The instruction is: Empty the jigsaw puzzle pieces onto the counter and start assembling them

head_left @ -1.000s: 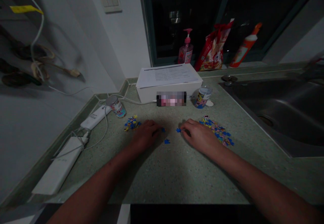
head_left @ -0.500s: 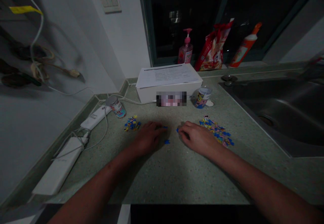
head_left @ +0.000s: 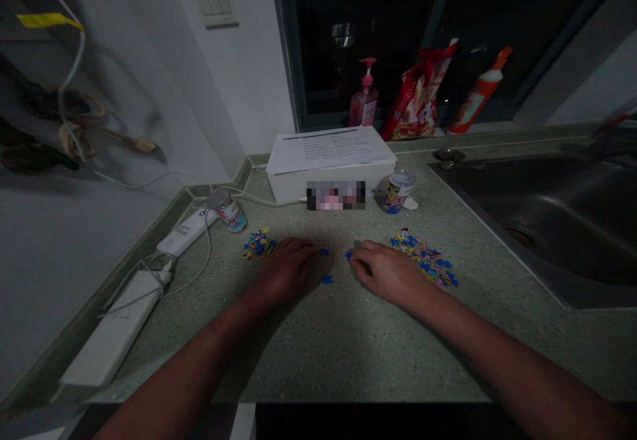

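My left hand [head_left: 290,264] rests low over the countertop, fingers stretched out to the right. Its fingertips reach the edge of a blue puzzle piece [head_left: 324,251] that lies flat. Closer to me lies another blue puzzle piece [head_left: 327,279], apart from both hands. My right hand [head_left: 382,266] is closed in a pinch, with a third blue puzzle piece [head_left: 348,255] at its fingertips. To the left of my left hand sits a small pile of puzzle pieces [head_left: 259,244]. A larger spread of puzzle pieces [head_left: 428,259] lies right of my right hand, partly hidden behind it.
A puzzle can [head_left: 397,193] and a lidded jar [head_left: 227,211] stand farther back. Behind them is a white box [head_left: 283,186] with a paper on top. White power strips [head_left: 117,327] with cables line the left wall; a metal sink [head_left: 562,227] is at right.
My left fingers have drawn back slightly to the left, so more of the blue puzzle piece beside them shows. My right hand has stayed nearly still.
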`<action>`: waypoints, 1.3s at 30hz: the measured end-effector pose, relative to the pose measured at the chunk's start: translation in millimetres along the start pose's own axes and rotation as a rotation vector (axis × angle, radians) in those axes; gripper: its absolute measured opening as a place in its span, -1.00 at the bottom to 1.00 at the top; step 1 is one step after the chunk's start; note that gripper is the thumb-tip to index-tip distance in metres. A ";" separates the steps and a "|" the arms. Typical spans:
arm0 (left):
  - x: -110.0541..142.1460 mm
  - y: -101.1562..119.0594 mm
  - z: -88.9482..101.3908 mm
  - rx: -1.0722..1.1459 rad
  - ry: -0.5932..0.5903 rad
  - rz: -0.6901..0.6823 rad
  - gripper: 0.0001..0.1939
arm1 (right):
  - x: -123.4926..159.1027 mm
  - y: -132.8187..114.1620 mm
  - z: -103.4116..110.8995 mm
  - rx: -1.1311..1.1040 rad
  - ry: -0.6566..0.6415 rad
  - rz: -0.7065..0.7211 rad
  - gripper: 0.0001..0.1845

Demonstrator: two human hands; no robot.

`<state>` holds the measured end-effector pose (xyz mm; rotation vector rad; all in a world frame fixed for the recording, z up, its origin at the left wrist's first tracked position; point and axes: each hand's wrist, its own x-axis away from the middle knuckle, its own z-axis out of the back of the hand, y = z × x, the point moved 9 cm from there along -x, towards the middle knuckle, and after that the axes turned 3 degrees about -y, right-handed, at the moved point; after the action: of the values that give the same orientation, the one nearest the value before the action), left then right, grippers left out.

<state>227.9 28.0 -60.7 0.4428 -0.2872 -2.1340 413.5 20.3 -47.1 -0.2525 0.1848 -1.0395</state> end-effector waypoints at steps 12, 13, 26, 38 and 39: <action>0.5 2.7 0.8 -0.003 -0.005 0.008 -0.62 | -0.3 -1.7 1.3 -0.001 -0.021 -0.009 -0.77; 0.5 1.8 1.5 -0.006 0.004 0.019 -0.63 | -0.4 -1.9 1.0 -0.001 -0.024 -0.006 -0.77; 0.9 8.5 -4.1 -0.031 -0.060 -0.026 -0.64 | -0.8 -0.5 -0.6 -0.009 -0.023 -0.007 -0.78; 2.1 -26.5 32.3 -0.017 0.087 0.224 -0.81 | -0.6 0.5 2.5 0.008 0.001 -0.018 -0.78; 3.2 -32.8 37.8 -0.036 0.093 0.255 -0.81 | -0.7 1.1 2.8 0.014 0.001 -0.024 -0.78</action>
<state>186.2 45.1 -38.9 0.4580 -0.2389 -1.8613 414.8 21.7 -44.7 -0.2418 0.1754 -1.0647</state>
